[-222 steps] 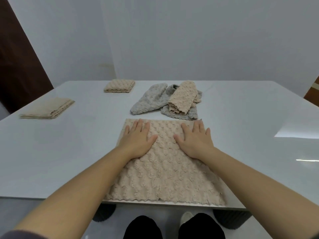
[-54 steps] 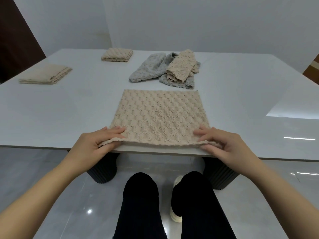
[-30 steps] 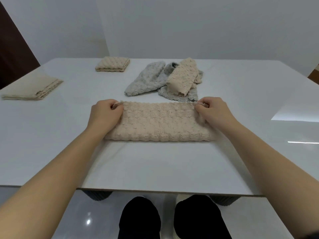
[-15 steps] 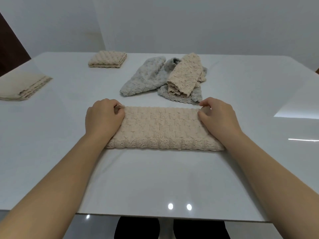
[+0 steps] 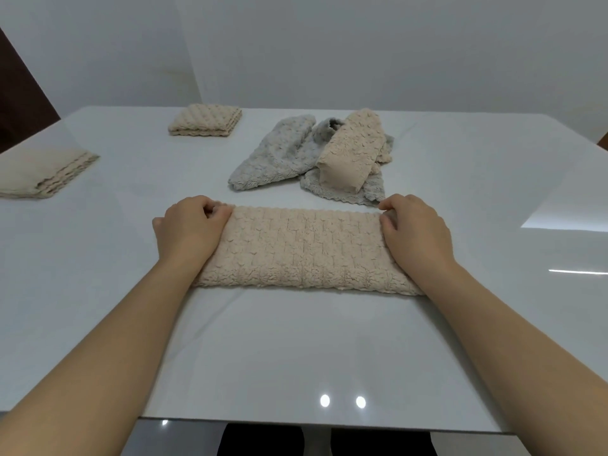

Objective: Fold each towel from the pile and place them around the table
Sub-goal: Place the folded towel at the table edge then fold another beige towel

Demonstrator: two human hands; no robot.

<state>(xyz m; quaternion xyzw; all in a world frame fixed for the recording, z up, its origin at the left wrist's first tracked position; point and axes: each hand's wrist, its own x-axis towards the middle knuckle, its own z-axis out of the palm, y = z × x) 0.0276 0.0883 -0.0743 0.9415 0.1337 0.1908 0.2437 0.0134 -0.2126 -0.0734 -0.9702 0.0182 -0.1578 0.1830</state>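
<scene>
The beige towel (image 5: pixel 306 248) lies in the middle of the table (image 5: pixel 296 350), straight ahead of the person. It is doubled over into a long band running from nine o'clock to three o'clock. Its soft fold faces six o'clock and its scalloped free edges face twelve.

The left hand (image 5: pixel 189 228) sits on the nine o'clock end and the right hand (image 5: pixel 414 228) on the three o'clock end. Each has its fingers curled in and pinches the far corner, where the two layers meet.

The step in hand looks like squaring up this first fold. To do it well, the top edge should sit exactly over the bottom one at both corners before either hand lets go. The fabric is thick and puffy, so it will likely spring or creep. A flat press outward from the middle would set the crease and clear trapped bulges. The next fold should probably bring one short end across to the other, with one hand anchoring the end that stays put.

At twelve to one o'clock, just beyond the band's far edge, is the pile (image 5: pixel 316 156). It holds crumpled grey towels (image 5: pixel 273 156) with a rolled beige towel (image 5: pixel 352 153) on top. The right-hand corner is close to the grey hem, so the fingers should avoid snagging it.

A folded beige towel (image 5: pixel 204 121) rests at eleven o'clock near the far edge. A second folded towel (image 5: pixel 42 174) sits at ten o'clock by the left edge. The right side of the table holds none.
</scene>
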